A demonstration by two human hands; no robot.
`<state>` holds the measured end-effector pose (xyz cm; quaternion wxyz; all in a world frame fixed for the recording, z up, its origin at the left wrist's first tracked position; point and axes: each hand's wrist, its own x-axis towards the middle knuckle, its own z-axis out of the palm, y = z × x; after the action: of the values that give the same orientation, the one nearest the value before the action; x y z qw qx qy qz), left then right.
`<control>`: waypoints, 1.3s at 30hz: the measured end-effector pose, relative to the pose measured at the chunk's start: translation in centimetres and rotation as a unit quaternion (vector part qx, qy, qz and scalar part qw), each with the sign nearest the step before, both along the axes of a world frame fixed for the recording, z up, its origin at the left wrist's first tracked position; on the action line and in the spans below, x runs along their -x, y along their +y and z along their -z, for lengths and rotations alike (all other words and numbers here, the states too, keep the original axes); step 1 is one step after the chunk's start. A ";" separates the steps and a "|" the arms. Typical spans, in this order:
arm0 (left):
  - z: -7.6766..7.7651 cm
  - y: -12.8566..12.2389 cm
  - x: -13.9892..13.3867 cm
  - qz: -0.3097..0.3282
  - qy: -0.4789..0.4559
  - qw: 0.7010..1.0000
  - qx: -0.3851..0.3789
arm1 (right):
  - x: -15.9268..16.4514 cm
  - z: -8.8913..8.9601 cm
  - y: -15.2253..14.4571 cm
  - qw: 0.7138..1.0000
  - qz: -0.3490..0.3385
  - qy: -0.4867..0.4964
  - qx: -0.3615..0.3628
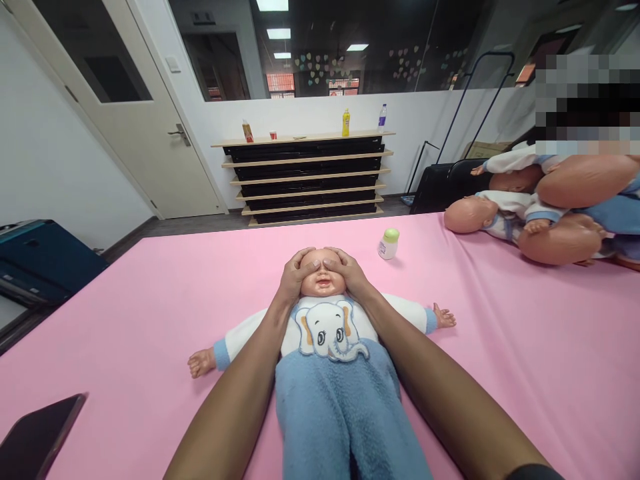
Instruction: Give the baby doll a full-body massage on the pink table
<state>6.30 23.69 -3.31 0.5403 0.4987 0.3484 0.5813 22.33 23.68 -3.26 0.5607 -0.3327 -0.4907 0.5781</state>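
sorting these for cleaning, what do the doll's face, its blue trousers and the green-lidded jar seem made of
Doll's face: probably vinyl or other plastic, glossy, with bright highlights. Blue trousers: likely fleece or terry fabric, matte, with nubbly pile. Green-lidded jar: perhaps plastic, given the smooth, opaque white body; glass is possible.

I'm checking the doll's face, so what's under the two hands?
Under the left hand and right hand are the sides of the doll's face and its eye area. The mouth and part of the forehead show; the eyes are covered and can't be seen.
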 end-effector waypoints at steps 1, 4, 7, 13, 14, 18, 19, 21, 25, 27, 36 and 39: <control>-0.1 0.0 0.0 -0.001 0.001 1.000 0.002 | 0.0 -0.1 -0.1 1.000 0.000 -0.002 0.003; -0.2 -0.1 0.0 -0.004 -0.003 1.000 0.001 | 0.0 -0.1 0.0 1.000 -0.002 -0.001 0.002; -0.3 0.0 -0.1 -0.008 -0.015 1.000 0.007 | 0.0 -0.1 0.2 1.000 -0.009 0.010 -0.001; 0.0 0.3 0.0 -0.010 -0.031 0.999 0.008 | 0.1 0.6 0.9 0.999 0.017 0.045 -0.012; 0.2 0.4 0.0 -0.012 -0.034 0.999 0.003 | 0.1 0.8 1.1 0.998 0.027 0.049 -0.017; 0.6 0.9 -0.1 -0.041 -0.037 0.998 -0.014 | 0.3 1.3 1.5 0.997 0.057 0.047 -0.024; 0.6 0.9 -0.1 -0.051 -0.036 0.998 -0.014 | 0.3 1.3 1.5 0.997 0.062 0.045 -0.022; 0.6 0.8 -0.1 -0.056 -0.033 0.998 -0.011 | 0.3 1.1 1.3 0.997 0.060 0.036 -0.018; 0.1 0.2 0.0 -0.016 -0.005 1.000 -0.008 | 0.1 0.1 0.3 1.000 0.002 0.008 0.002; 0.0 0.1 0.1 -0.010 0.000 1.000 -0.005 | 0.0 -0.3 -0.1 1.000 -0.021 0.007 0.016; 0.1 0.5 0.0 -0.029 -0.031 0.999 -0.004 | 0.2 -0.4 0.2 0.999 -0.019 0.043 0.003; 0.3 0.6 -0.1 -0.053 -0.041 0.998 -0.019 | 0.3 -0.5 0.2 0.998 -0.014 0.058 0.001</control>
<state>6.43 24.33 -3.58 0.5130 0.4656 0.3411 0.6354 22.03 23.84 -2.80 0.5797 -0.2922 -0.4616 0.6046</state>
